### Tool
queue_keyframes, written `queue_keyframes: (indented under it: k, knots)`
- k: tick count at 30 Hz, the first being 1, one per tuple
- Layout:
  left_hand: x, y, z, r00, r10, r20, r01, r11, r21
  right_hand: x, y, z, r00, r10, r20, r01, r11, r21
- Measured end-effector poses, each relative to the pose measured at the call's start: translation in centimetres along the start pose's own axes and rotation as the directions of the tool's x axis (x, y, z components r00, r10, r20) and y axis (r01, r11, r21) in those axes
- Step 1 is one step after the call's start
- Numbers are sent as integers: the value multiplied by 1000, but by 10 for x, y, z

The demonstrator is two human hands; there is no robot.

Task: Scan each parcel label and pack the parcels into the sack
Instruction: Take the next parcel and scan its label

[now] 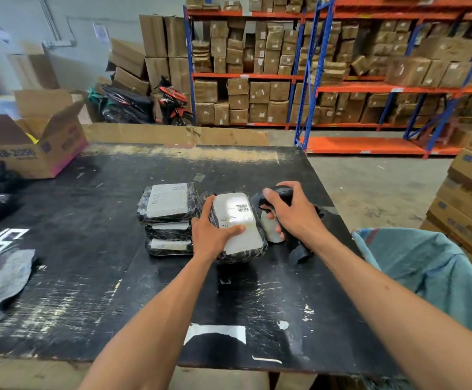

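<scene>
**Scanner aimed at a held parcel on the black table**

Shelving racks [341, 80] packed with brown cartons fill the far wall, with a parked motorbike [156, 104] and leaning flattened boxes to their left. Bare concrete floor [375, 181] lies open between the racks and the table's far right corner.

The black table [88, 277], scuffed and paint-flecked, spans most of the view. An open cardboard box [40, 142] sits at its far left corner and grey fabric [1, 282] lies along its left edge. The near half of the tabletop carries only scraps of white tape. Just off the right edge hangs the blue-green sack [437, 274], its mouth level with the tabletop.

Both forearms reach forward from the near edge. The left hand [215, 235] grips a black-wrapped parcel [237, 229], thumb curled over its white label and fingers wrapped round its left side. The right hand [291, 212] is clamped on the black barcode scanner [271, 218], fingers round the handle, the head beside the parcel's right edge; a pale light patch shows on the label near the barcode.

Just left of the held parcel, nearly touching it, stands a stack of parcels [168, 220], three high, labels up.
</scene>
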State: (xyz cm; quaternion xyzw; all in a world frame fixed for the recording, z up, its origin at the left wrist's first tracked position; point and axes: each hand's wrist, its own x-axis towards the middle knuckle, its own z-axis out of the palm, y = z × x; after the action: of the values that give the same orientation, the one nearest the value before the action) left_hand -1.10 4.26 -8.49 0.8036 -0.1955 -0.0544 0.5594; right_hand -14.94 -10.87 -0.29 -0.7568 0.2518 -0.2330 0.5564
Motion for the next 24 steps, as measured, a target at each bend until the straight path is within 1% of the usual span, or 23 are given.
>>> queue_keyframes:
  k: [4,6,12,18,24]
  knots:
    - [-3,0,-1,1000,10,-1,-10,1000,-3,-6,-7,6,997,-79,7,80,987,-140]
    - [-3,1,-2,1000,25,0,-25,1000,15,-9,-8,5,995,-96,1,94,980,-176]
    - [-3,6,0,998,64,3,-64,998,-13,-16,-10,-4,995,-88,-40,82,988,-129]
    - [-1,8,4,998,59,-13,-59,998,-30,-18,-9,-9,993,-96,-61,86,985,-148]
    - [-4,10,9,998,61,22,-61,998,-9,-17,-11,-9,992,-111,-54,99,978,-185]
